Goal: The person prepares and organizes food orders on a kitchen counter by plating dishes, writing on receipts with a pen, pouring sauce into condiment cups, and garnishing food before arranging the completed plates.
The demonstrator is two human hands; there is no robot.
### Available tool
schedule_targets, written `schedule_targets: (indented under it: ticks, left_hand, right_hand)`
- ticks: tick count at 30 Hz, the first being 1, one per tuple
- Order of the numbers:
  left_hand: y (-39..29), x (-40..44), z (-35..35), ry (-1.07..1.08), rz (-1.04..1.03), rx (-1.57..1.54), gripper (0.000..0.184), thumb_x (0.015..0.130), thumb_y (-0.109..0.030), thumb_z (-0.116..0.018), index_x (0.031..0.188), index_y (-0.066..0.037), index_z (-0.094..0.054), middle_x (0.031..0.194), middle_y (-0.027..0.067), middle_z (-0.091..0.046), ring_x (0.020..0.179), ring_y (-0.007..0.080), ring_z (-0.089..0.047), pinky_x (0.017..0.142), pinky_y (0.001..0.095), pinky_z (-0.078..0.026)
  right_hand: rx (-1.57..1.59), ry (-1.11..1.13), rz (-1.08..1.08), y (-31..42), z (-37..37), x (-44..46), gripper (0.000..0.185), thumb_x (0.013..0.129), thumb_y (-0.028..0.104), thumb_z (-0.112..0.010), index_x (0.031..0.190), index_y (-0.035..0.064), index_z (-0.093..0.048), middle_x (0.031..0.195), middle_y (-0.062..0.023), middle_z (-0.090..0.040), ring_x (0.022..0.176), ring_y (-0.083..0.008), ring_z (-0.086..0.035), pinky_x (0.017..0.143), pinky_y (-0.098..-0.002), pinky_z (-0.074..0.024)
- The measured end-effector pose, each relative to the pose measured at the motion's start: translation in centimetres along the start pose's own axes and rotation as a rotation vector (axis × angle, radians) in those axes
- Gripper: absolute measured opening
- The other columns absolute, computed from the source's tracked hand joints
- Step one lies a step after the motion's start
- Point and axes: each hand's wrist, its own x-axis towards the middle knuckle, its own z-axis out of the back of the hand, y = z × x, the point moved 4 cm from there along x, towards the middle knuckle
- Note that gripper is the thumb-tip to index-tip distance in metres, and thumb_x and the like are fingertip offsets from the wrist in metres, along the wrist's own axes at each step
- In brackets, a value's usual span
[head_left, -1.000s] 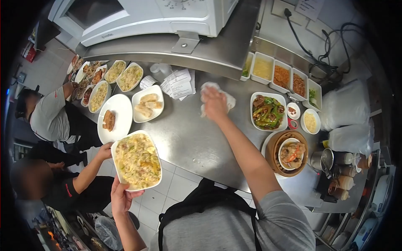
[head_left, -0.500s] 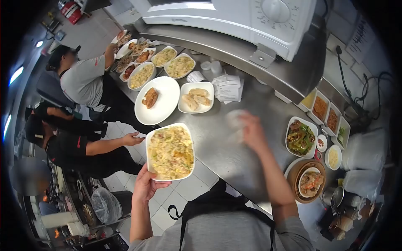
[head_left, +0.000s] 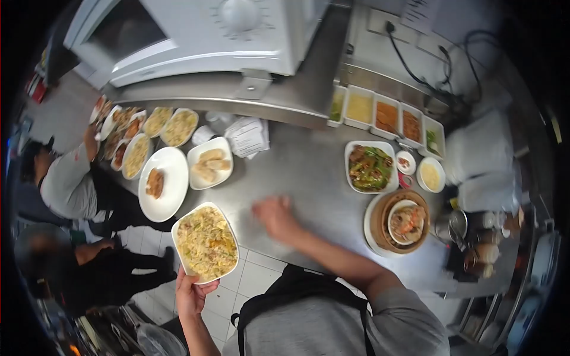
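Note:
My left hand (head_left: 193, 292) is closed on the near rim of a white square dish of fried rice (head_left: 206, 243), held above the floor beside the counter's edge. Over the steel counter (head_left: 309, 166), my right hand (head_left: 276, 218) is smeared by motion; whether anything is in its fingers I cannot make out. Past the rice lies a white oval plate (head_left: 172, 199) with one browned piece of food (head_left: 155, 183) on it. Beside that plate, a white dish (head_left: 217, 178) bears several pale rolls (head_left: 211, 165).
Paper slips (head_left: 246, 136) lie behind the rolls. Several filled dishes (head_left: 136, 155) line the left end, near people in grey and black. To the right are a dish of green vegetables (head_left: 371, 167), a bamboo steamer (head_left: 383, 228) and ingredient tubs (head_left: 386, 115). A microwave (head_left: 202, 59) stands on the shelf above.
The view has swung right. My right hand has swept left across the counter, toward the rice dish; the pale blur by its fingers no longer shows. My left hand still holds the dish.

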Motion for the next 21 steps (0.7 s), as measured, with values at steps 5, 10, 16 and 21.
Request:
schedule_targets:
  ticks: [5,10,16,21]
  left_hand:
    - [1.1,2.3,-1.1,0.045,0.026,0.039,0.052,0.079,-0.002,-0.039,0.13,0.003,-0.029,0.104,0.0274,-0.058,0.075,0.0383,-0.065,0.064,0.0411,-0.06]
    - [3.8,7.5,-5.2,0.143,0.056,0.072,0.049,0.08,-0.003,-0.038,0.129,0.002,-0.031,0.108,0.0248,-0.057,0.08,0.0358,-0.065,0.067,0.0395,-0.059]
    - [6.9,15.1,-10.7,0.283,0.034,0.055,0.043,0.084,-0.004,-0.035,0.127,0.0,-0.032,0.109,0.0238,-0.056,0.085,0.0336,-0.065,0.068,0.0353,-0.058]
    - [11.3,19.1,-13.9,0.385,0.073,0.043,0.041,0.088,-0.005,-0.034,0.128,-0.003,-0.028,0.112,0.0225,-0.054,0.093,0.0346,-0.063,0.074,0.0363,-0.057]
  right_hand:
    - [-0.477,-0.128,-0.713,-14.7,5.0,5.7,0.04,0.077,0.01,-0.049,0.117,0.0079,-0.054,0.138,-0.0101,-0.037,0.126,-0.0326,-0.031,0.099,-0.0544,-0.0228]
    - [-0.259,-0.075,-0.486,-14.2,3.6,3.6,0.049,0.074,0.009,-0.053,0.123,0.0082,-0.049,0.127,-0.0141,-0.048,0.118,-0.037,-0.042,0.099,-0.0539,-0.0242]
    - [0.1,0.262,-0.002,1.5,1.8,-10.5,0.029,0.077,0.012,-0.056,0.104,0.0184,-0.064,0.121,0.0003,-0.056,0.114,-0.0227,-0.047,0.094,-0.0434,-0.0316]
    - [-0.093,0.073,-0.375,0.9,10.0,-22.8,0.042,0.07,0.004,-0.057,0.11,0.0153,-0.062,0.127,0.0058,-0.054,0.115,-0.019,-0.047,0.092,-0.0422,-0.0302]
